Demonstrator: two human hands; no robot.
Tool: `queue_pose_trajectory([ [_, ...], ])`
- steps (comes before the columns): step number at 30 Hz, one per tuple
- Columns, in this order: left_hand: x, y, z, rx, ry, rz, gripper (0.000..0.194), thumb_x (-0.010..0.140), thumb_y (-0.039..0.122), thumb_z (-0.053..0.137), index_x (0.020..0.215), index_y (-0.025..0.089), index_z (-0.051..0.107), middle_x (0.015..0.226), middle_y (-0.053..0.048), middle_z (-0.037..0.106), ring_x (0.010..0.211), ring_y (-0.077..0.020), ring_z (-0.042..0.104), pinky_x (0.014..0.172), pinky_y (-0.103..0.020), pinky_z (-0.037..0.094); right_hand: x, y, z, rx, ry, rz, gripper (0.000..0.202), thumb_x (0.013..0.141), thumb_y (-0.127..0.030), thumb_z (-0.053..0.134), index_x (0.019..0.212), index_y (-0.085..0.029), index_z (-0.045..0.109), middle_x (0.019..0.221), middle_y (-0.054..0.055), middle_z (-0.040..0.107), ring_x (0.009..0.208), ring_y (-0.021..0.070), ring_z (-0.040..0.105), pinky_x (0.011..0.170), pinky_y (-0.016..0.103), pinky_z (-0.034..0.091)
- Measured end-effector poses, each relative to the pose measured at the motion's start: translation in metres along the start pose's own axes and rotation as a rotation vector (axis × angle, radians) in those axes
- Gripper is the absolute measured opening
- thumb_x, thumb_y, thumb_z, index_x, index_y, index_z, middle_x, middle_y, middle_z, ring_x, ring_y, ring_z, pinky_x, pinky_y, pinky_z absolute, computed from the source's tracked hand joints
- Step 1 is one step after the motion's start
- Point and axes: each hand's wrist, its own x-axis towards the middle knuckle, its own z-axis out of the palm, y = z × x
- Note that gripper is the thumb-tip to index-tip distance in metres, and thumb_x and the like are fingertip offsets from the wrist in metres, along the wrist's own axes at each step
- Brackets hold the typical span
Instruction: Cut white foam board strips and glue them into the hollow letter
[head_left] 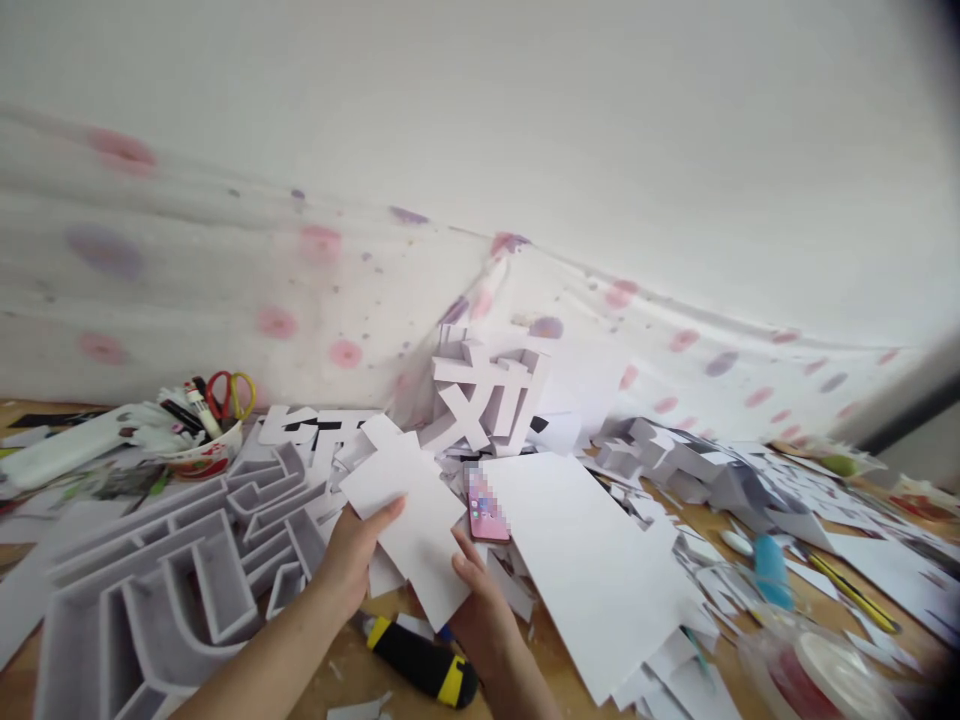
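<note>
Both hands hold a white cut board piece [420, 525] above the table. My left hand [352, 560] grips its left edge, thumb on top; my right hand [480, 600] pinches its lower right edge. The fingers beneath the board are hidden. Just below lies a black and yellow cutter [420, 662]. To the right of the held piece is a pink-screened phone [487, 508], beside a large white sheet [589, 560]. A white three-dimensional character [487, 400] stands upright behind them.
White hollow letter frames [195, 560] cover the left side. A bowl [206, 458] holds scissors and pens at back left. White scraps, a yellow knife [851, 590], a blue cylindrical object [772, 572] and a tape roll [832, 665] lie right. A patterned sheet [315, 300] hangs behind.
</note>
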Motion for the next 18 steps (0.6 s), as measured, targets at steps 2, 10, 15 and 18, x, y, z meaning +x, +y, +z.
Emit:
queue_pose_trajectory([
  [2, 0.002, 0.007, -0.005, 0.016, 0.001, 0.011, 0.06, 0.058, 0.024, 0.079, 0.114, 0.02, 0.057, 0.094, -0.007, 0.073, 0.086, -0.025, 0.068, 0.072, -0.034, 0.054, 0.008, 0.0, 0.008, -0.039, 0.034, -0.012, 0.051, 0.058, -0.038, 0.079, 0.104, -0.024, 0.062, 0.093, 0.004, 0.069, 0.081, 0.0232, 0.065, 0.068, 0.035, 0.05],
  [10, 0.001, 0.03, -0.027, 0.048, 0.063, 0.091, 0.051, 0.06, 0.029, 0.077, 0.108, 0.019, 0.062, 0.101, -0.009, 0.071, 0.092, -0.0255, 0.067, 0.079, -0.036, 0.053, 0.032, 0.027, 0.066, -0.139, -0.004, -0.015, 0.044, 0.057, -0.04, 0.08, 0.092, -0.02, 0.063, 0.076, 0.001, 0.068, 0.065, 0.0179, 0.063, 0.057, 0.026, 0.048],
  [15, 0.013, 0.085, -0.08, 0.013, 0.232, 0.268, 0.045, 0.067, 0.023, 0.071, 0.11, 0.02, 0.061, 0.108, -0.007, 0.069, 0.096, -0.0229, 0.066, 0.083, -0.034, 0.054, 0.04, 0.032, 0.097, -0.16, -0.139, -0.038, 0.048, 0.059, -0.041, 0.079, 0.098, -0.019, 0.061, 0.086, 0.003, 0.068, 0.07, 0.0159, 0.063, 0.061, 0.027, 0.051],
  [18, 0.039, 0.143, -0.137, 0.253, 0.313, 0.365, 0.045, 0.078, 0.028, 0.061, 0.12, 0.015, 0.053, 0.119, -0.01, 0.063, 0.097, -0.0227, 0.064, 0.079, -0.037, 0.055, 0.045, 0.028, 0.103, -0.192, -0.159, -0.055, 0.047, 0.062, -0.04, 0.078, 0.1, -0.018, 0.06, 0.096, 0.007, 0.067, 0.082, 0.0189, 0.064, 0.07, 0.031, 0.052],
])
